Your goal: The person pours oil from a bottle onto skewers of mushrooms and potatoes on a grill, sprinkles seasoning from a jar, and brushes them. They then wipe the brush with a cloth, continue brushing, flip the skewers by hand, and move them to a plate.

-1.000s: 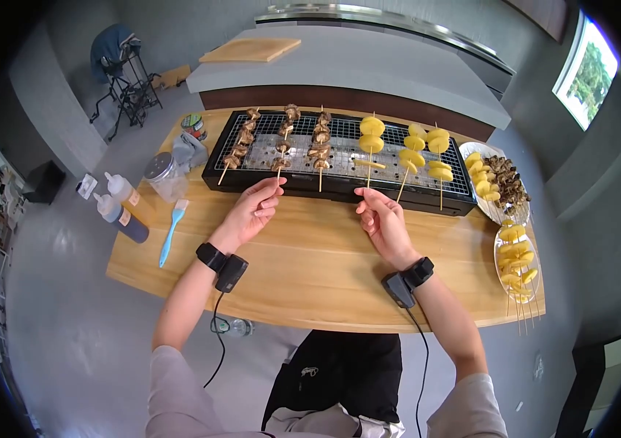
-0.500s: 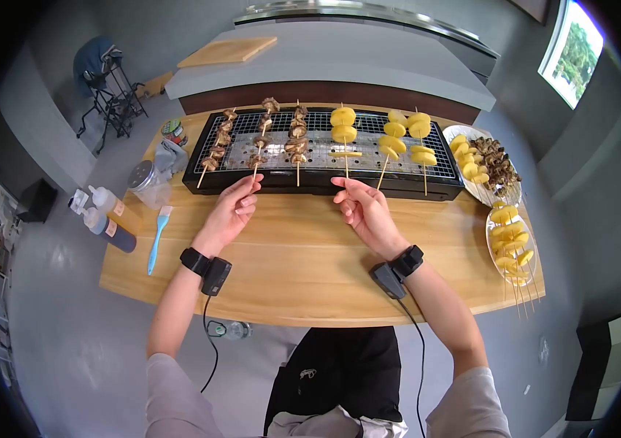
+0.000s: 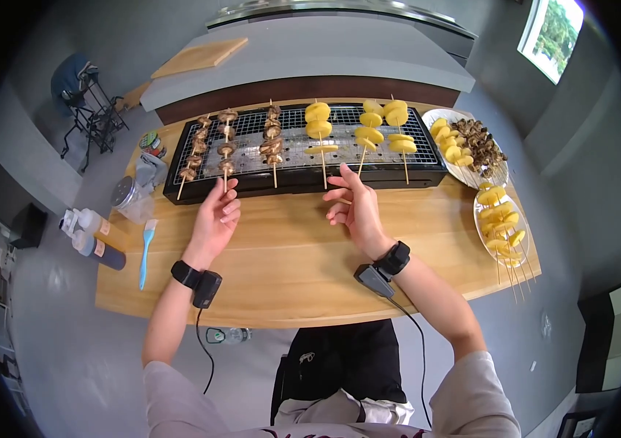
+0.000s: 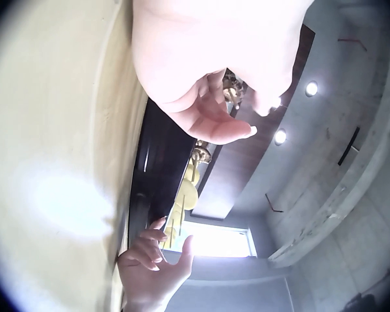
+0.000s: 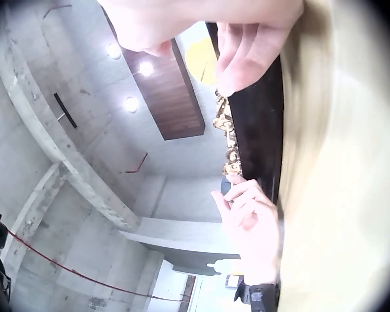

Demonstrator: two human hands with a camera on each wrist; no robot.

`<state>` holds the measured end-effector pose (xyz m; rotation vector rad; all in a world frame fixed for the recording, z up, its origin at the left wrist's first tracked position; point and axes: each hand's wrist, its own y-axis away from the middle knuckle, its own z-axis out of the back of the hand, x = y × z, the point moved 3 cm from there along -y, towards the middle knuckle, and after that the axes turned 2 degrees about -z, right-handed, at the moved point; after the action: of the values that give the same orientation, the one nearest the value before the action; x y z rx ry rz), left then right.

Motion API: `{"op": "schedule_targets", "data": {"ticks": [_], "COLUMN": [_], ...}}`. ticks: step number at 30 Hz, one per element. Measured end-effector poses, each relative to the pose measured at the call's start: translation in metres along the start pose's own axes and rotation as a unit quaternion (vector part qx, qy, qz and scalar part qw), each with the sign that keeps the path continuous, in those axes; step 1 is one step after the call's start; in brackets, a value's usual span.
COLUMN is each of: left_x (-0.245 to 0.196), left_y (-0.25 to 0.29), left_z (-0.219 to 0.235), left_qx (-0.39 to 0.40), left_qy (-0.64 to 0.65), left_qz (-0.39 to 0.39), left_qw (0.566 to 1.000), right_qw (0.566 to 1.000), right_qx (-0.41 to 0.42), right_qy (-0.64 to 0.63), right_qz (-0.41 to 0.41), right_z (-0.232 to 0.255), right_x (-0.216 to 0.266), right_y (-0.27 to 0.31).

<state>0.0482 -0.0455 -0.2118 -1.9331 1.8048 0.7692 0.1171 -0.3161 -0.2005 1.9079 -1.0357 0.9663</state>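
My left hand (image 3: 216, 217) pinches the bare lower end of a mushroom skewer (image 3: 227, 150), the second from the left on the black grill (image 3: 369, 180). Thumb and curled fingers surround that spot in the left wrist view, where they partly hide the mushrooms. My right hand (image 3: 358, 212) hovers at the grill's front edge with thumb and fingers spread apart. Closest to it is a potato-slice skewer (image 3: 318, 130), its stick end by the fingertips. Other mushroom skewers (image 3: 272, 133) and potato skewers (image 3: 402, 145) lie across the wire mesh.
Plates with more food (image 3: 433, 117) and more potato skewers (image 3: 498, 219) stand on the right. On the left are sauce bottles (image 3: 99, 250), a blue brush (image 3: 145, 255), a lidded jar (image 3: 132, 201) and a small can (image 3: 152, 144). Behind the grill is a grey counter (image 3: 325, 55).
The left hand has drawn its mushroom skewer left, closer to the first one. My right thumb has spread from the fingers, beside the potato stick. The head view has turned right.
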Motion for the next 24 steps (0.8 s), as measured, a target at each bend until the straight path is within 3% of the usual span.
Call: {"op": "schedule_targets", "data": {"ticks": [3, 8, 11, 12, 14, 16, 19, 22, 24], "left_x": [0.002, 0.011, 0.015, 0.016, 0.024, 0.038, 0.071, 0.102, 0.114], "left_y": [0.005, 0.013, 0.022, 0.023, 0.032, 0.039, 0.035, 0.013, -0.001], "left_z": [-0.007, -0.008, -0.019, -0.026, -0.043, -0.08, -0.12, -0.138, -0.148], "left_qx": [0.04, 0.123, 0.275, 0.279, 0.257, 0.241, 0.203, 0.148, 0.083], "left_qy": [-0.019, -0.102, -0.26, -0.26, -0.349, -0.355, -0.362, -0.32, -0.265], "left_qz": [0.04, 0.123, 0.161, 0.16, 0.224, 0.242, 0.249, 0.267, 0.256], "left_qw": [0.998, 0.979, 0.912, 0.91, 0.873, 0.871, 0.875, 0.897, 0.926], "right_qw": [0.997, 0.994, 0.992, 0.992, 0.993, 0.994, 0.996, 0.998, 0.998], "right_qx": [-0.079, -0.093, -0.073, -0.075, -0.076, -0.079, -0.057, -0.008, -0.018], "right_qy": [0.019, -0.028, -0.089, -0.089, -0.081, -0.067, -0.055, -0.049, -0.041], "right_qz": [-0.017, -0.043, -0.049, -0.045, -0.041, -0.042, -0.038, -0.044, -0.036], "right_z": [0.007, 0.022, 0.044, 0.053, 0.073, 0.088, 0.092, 0.111, 0.114], "right_x": [0.002, 0.007, 0.019, 0.025, 0.037, 0.047, 0.065, 0.071, 0.077], "right_y": [0.005, 0.017, 0.034, 0.039, 0.047, 0.051, 0.048, 0.023, 0.018]}}
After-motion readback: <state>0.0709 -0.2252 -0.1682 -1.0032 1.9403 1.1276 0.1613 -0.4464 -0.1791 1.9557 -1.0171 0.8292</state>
